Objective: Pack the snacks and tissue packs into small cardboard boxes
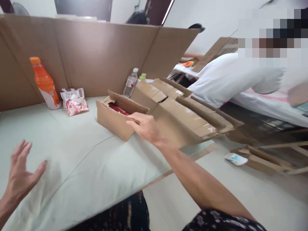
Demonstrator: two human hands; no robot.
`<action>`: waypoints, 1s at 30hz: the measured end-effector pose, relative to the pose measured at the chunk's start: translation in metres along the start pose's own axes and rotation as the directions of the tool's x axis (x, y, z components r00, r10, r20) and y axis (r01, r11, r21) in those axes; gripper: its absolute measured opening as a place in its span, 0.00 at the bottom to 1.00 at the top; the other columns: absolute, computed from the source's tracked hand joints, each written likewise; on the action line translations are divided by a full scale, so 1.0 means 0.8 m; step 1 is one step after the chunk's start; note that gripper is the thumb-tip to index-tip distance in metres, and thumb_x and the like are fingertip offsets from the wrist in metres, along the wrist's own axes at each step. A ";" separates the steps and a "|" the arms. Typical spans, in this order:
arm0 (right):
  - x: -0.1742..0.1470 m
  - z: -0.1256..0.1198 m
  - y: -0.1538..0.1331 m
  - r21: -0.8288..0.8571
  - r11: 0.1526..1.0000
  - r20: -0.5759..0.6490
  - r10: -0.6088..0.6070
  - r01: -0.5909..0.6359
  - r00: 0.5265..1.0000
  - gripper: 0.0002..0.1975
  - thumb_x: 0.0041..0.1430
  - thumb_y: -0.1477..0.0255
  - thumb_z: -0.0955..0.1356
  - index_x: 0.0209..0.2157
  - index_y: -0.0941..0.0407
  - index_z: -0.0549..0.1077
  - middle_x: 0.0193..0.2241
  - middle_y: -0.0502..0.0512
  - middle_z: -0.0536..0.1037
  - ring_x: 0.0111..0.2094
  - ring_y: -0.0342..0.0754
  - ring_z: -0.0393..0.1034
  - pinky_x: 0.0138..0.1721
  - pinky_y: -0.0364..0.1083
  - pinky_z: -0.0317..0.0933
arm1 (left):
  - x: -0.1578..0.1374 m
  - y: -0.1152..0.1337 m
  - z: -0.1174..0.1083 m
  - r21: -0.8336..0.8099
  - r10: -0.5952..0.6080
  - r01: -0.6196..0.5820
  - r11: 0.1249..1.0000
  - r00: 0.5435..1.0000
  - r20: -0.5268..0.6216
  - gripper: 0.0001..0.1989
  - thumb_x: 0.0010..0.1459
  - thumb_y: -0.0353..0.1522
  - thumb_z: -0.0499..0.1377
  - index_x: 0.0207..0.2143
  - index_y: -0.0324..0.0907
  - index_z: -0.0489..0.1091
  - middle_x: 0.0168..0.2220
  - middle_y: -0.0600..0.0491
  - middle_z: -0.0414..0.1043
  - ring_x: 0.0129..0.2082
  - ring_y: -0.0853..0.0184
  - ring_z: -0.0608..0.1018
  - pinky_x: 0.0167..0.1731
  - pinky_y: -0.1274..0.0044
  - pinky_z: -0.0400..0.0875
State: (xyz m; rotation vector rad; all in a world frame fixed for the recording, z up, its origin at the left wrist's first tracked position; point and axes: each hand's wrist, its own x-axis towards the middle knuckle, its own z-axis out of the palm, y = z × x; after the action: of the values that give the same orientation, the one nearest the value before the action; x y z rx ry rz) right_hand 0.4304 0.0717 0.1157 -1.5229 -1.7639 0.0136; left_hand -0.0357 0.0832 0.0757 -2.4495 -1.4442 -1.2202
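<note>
My right hand grips the near right edge of a small open cardboard box, thumb outside and fingers over the rim. Something red shows inside the box; its kind is hidden. My left hand hovers over the left part of the table, fingers spread, holding nothing. Behind the box stands a clear plastic bottle with a white cap. To the box's left lie snack packets, beside an orange drink bottle that leans against the cardboard wall.
A tall cardboard partition lines the back of the pale-covered table. Taped cardboard boxes stand at the table's right side. A person in a white shirt is farther right. On the floor lies an open carton.
</note>
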 end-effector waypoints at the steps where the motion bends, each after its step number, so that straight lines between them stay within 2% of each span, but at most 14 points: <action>1: -0.016 -0.008 -0.018 0.021 0.997 0.013 -0.077 0.077 0.997 0.10 0.64 0.70 0.67 0.37 0.54 0.82 0.36 0.55 0.85 0.37 0.50 0.80 0.43 0.48 0.73 | -0.002 0.015 0.007 -0.031 0.048 -0.047 0.998 0.999 0.022 0.44 0.59 0.40 0.68 0.72 0.64 0.51 0.75 0.52 0.51 0.69 0.39 0.66 0.65 0.43 0.65; 3: -0.043 -0.025 -0.052 0.081 0.967 0.063 -0.248 0.243 0.967 0.09 0.67 0.73 0.67 0.36 0.54 0.81 0.34 0.55 0.85 0.36 0.48 0.80 0.41 0.46 0.73 | -0.003 0.046 0.016 -0.131 0.130 -0.121 0.984 0.990 0.062 0.46 0.59 0.39 0.70 0.72 0.65 0.50 0.76 0.55 0.48 0.70 0.41 0.64 0.68 0.45 0.62; 5: -0.064 -0.041 -0.079 0.182 0.908 0.152 -0.406 0.378 0.901 0.08 0.68 0.75 0.68 0.37 0.55 0.81 0.34 0.55 0.84 0.35 0.46 0.79 0.38 0.44 0.73 | -0.001 0.070 0.021 -0.245 0.181 -0.150 0.958 0.977 0.109 0.51 0.55 0.42 0.73 0.73 0.63 0.47 0.77 0.54 0.44 0.72 0.40 0.59 0.69 0.46 0.61; 7: -0.078 -0.053 -0.098 0.317 0.846 0.235 -0.508 0.428 0.829 0.08 0.69 0.76 0.68 0.38 0.56 0.80 0.35 0.57 0.84 0.35 0.45 0.79 0.37 0.43 0.72 | -0.003 0.084 0.024 -0.391 0.206 -0.115 0.913 0.958 0.200 0.59 0.52 0.48 0.74 0.75 0.60 0.41 0.78 0.49 0.39 0.74 0.38 0.53 0.69 0.46 0.60; 10: -0.086 -0.064 -0.109 0.577 0.755 0.352 -0.575 0.312 0.739 0.12 0.73 0.66 0.66 0.42 0.58 0.80 0.35 0.59 0.84 0.35 0.45 0.79 0.37 0.43 0.72 | -0.014 0.092 0.026 -0.585 0.214 0.067 0.808 0.892 0.397 0.61 0.55 0.57 0.68 0.75 0.57 0.29 0.78 0.43 0.30 0.76 0.37 0.46 0.71 0.43 0.50; 12: -0.085 -0.066 -0.109 0.727 0.675 0.425 -0.587 0.126 0.689 0.22 0.76 0.58 0.61 0.44 0.58 0.81 0.34 0.59 0.84 0.36 0.46 0.80 0.38 0.43 0.73 | -0.022 0.093 0.027 -0.639 0.190 0.213 0.739 0.844 0.502 0.60 0.57 0.59 0.64 0.75 0.58 0.25 0.78 0.41 0.32 0.76 0.38 0.46 0.70 0.41 0.47; 14: -0.080 -0.066 -0.107 0.750 0.661 0.504 -0.550 -0.022 0.666 0.25 0.78 0.59 0.57 0.46 0.57 0.81 0.34 0.57 0.85 0.34 0.44 0.81 0.36 0.41 0.73 | -0.029 0.093 0.028 -0.672 0.158 0.302 0.676 0.831 0.533 0.60 0.57 0.58 0.65 0.75 0.61 0.26 0.77 0.42 0.38 0.76 0.38 0.48 0.69 0.40 0.48; 16: -0.073 -0.063 -0.106 0.645 0.764 0.551 -0.465 0.000 0.693 0.19 0.77 0.63 0.60 0.46 0.56 0.81 0.37 0.56 0.86 0.36 0.44 0.81 0.39 0.41 0.73 | -0.034 0.093 0.031 -0.700 0.132 0.327 0.635 0.847 0.515 0.62 0.54 0.56 0.69 0.74 0.64 0.28 0.77 0.45 0.40 0.76 0.38 0.49 0.69 0.39 0.48; 18: -0.067 -0.058 -0.109 0.457 0.877 0.563 -0.413 0.147 0.716 0.12 0.73 0.67 0.67 0.46 0.56 0.81 0.44 0.58 0.85 0.43 0.48 0.81 0.45 0.45 0.74 | -0.038 0.094 0.034 -0.732 0.137 0.311 0.606 0.866 0.482 0.62 0.53 0.54 0.71 0.74 0.65 0.30 0.77 0.47 0.40 0.76 0.39 0.49 0.70 0.42 0.48; 19: -0.065 -0.054 -0.111 0.377 0.898 0.572 -0.418 0.227 0.706 0.10 0.71 0.68 0.68 0.46 0.56 0.81 0.47 0.59 0.84 0.46 0.50 0.80 0.48 0.48 0.73 | -0.040 0.095 0.036 -0.744 0.143 0.301 0.597 0.872 0.467 0.62 0.53 0.54 0.71 0.74 0.65 0.30 0.77 0.48 0.40 0.75 0.40 0.50 0.70 0.43 0.48; 22: -0.060 -0.040 -0.118 0.276 0.893 0.635 -0.447 0.356 0.630 0.10 0.70 0.72 0.68 0.48 0.55 0.81 0.52 0.60 0.82 0.49 0.52 0.79 0.49 0.51 0.73 | -0.046 0.097 0.038 -0.760 0.160 0.263 0.595 0.887 0.432 0.60 0.55 0.57 0.68 0.75 0.64 0.29 0.77 0.48 0.41 0.75 0.41 0.51 0.70 0.46 0.52; 24: -0.060 -0.028 -0.125 0.193 0.903 0.666 -0.407 0.383 0.625 0.11 0.70 0.74 0.67 0.49 0.56 0.79 0.51 0.60 0.83 0.47 0.52 0.79 0.47 0.50 0.73 | -0.051 0.097 0.039 -0.737 0.150 0.268 0.620 0.882 0.447 0.61 0.55 0.57 0.67 0.74 0.64 0.27 0.77 0.48 0.39 0.76 0.40 0.50 0.70 0.45 0.52; 26: -0.060 -0.014 -0.134 0.040 0.901 0.705 -0.332 0.433 0.626 0.10 0.69 0.75 0.67 0.48 0.58 0.79 0.47 0.62 0.84 0.44 0.54 0.79 0.43 0.50 0.73 | -0.057 0.096 0.040 -0.708 0.135 0.280 0.648 0.873 0.469 0.63 0.54 0.56 0.69 0.74 0.64 0.24 0.77 0.47 0.38 0.76 0.40 0.50 0.71 0.45 0.50; 30: -0.062 0.016 -0.149 -0.176 0.814 0.794 -0.215 0.553 0.568 0.09 0.64 0.81 0.68 0.42 0.59 0.80 0.37 0.63 0.84 0.37 0.54 0.78 0.33 0.48 0.67 | -0.069 0.089 0.045 -0.679 0.118 0.262 0.686 0.881 0.459 0.67 0.50 0.53 0.73 0.74 0.64 0.25 0.77 0.47 0.42 0.75 0.40 0.52 0.72 0.45 0.48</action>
State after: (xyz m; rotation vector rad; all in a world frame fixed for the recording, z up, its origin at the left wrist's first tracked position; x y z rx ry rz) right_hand 0.3227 0.0026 0.1370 -1.4500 -2.9372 0.0555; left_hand 0.0256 0.0179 0.0386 -3.4719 -1.3067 -1.5167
